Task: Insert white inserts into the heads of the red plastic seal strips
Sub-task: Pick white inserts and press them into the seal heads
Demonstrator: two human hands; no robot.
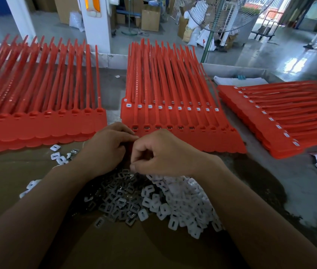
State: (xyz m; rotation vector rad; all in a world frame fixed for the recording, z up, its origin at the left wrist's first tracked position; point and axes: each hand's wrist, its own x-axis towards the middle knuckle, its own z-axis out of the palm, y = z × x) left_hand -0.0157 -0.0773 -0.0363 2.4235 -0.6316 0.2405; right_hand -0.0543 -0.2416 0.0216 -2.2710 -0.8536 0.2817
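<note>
1. Right up close: white inserts (182, 202) heaped on the surface (8, 175), butting against a dark grey pile of metal-looking clips (114, 199). Easy to pluck the wrong piece out of that mixed seam, or to knock more strays loose like those off to the left.
2. Just above the heap: left hand (105, 148) and right hand (163, 152), knuckles up, wrists low, drawn tight together. Fingers (122, 131) of both curled in, tips meeting. Impossible to tell what, if anything, sits pinched between them.
3. Trouble to watch for here: a small part fumbled blind behind the knuckles, seated crooked or dropped back into the pile.
4. Just beyond: middle stack of red seal strips (173, 136), front-row heads showing dark slots, no white yet. Row behind already capped white.
5. Further out: left stack (37, 121) with no white in its heads, right stack (270, 129) dotted white along its edge.
</note>
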